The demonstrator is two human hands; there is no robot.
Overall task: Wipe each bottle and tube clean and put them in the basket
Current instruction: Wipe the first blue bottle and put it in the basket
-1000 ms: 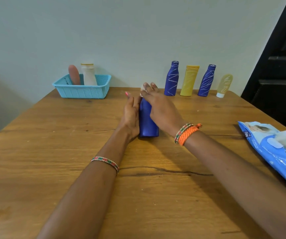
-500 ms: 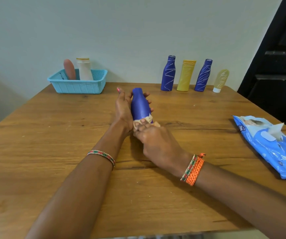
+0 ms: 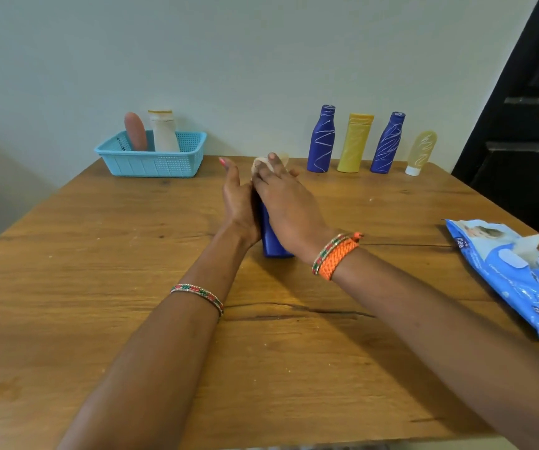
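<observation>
Where the bench (image 3: 66, 287) meets the wall at far left, a light blue basket (image 3: 151, 162) sits with two items standing in it: a pinkish-brown tube (image 3: 135, 131) and, just beside it on the right, a white bottle (image 3: 163, 131) with a yellowish cap.

Centre bench: left hand (image 3: 238, 203) stands on edge against the left side of a dark blue bottle (image 3: 271, 241), fingers straight and pointing away, pink nail showing at the tip; its grip is released, the flat hand bracing only. Thin beaded bracelet (image 3: 198, 292) on the left forearm. Bottle stands with its base on the bench; only the lower body shows between the two hands, the top hidden.

Right hand (image 3: 289, 206) lies over the bottle from the right, fingers reaching over its top and holding a pale wipe (image 3: 261, 164) against it. Wipe shows only as a small patch at the fingertips. Whether the fingers curl round the bottle's far side, cannot tell. Orange braided band (image 3: 338, 258) on the right wrist.

Back right, along the wall, four items stand in a row, well apart from the hands: blue bottle with white scribbles (image 3: 321, 141), yellow tube (image 3: 356, 144), second scribbled blue bottle (image 3: 388, 144), small translucent tube (image 3: 421, 152) on its white cap, leaning on the wall.

Far right edge: blue pack of wet wipes (image 3: 521, 287) lying flat, one sheet (image 3: 529, 246) poking up from its opening.
</observation>
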